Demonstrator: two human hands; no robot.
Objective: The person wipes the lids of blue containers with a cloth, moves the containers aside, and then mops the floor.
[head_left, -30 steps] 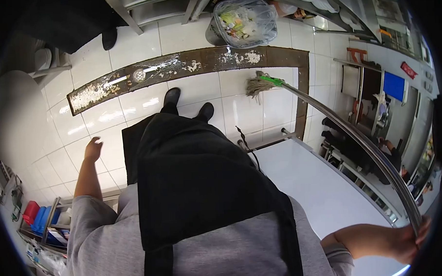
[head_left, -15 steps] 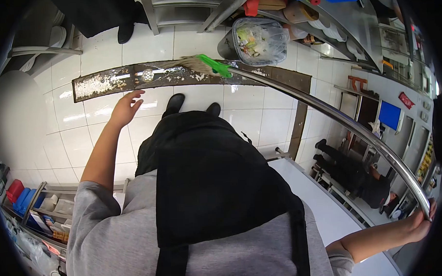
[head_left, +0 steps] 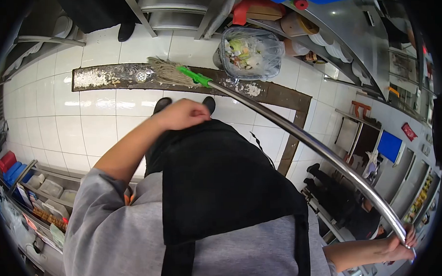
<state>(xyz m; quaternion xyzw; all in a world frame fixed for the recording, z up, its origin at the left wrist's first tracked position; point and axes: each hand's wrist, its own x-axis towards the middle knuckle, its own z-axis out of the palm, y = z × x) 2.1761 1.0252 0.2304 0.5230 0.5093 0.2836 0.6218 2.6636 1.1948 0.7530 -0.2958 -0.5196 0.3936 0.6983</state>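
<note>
At the far left a low shelf [head_left: 35, 193] holds small containers and a red box, next to the white tiled floor [head_left: 84, 128]. The left hand [head_left: 181, 114] is raised in front of the black apron [head_left: 218, 187], fingers curled loosely and clasping nothing; it hangs above the shoes, near the mop's shaft but apart from it. Beyond it, a worn dark strip [head_left: 107, 76] crosses the tiles with a round drain [head_left: 141, 76] set in it. The mop [head_left: 279, 126] lies with its stringy head [head_left: 167, 71] resting on that strip just right of the drain, joined by a green collar [head_left: 195, 77] to a long metal handle. Its long axis runs diagonally, the head pointing to the upper left, the shaft rising toward the lower right. A bin lined with clear plastic [head_left: 249, 45] stands just behind the collar, under a steel counter. At the lower right the right hand [head_left: 400, 246] is closed around the top end of the handle.
</note>
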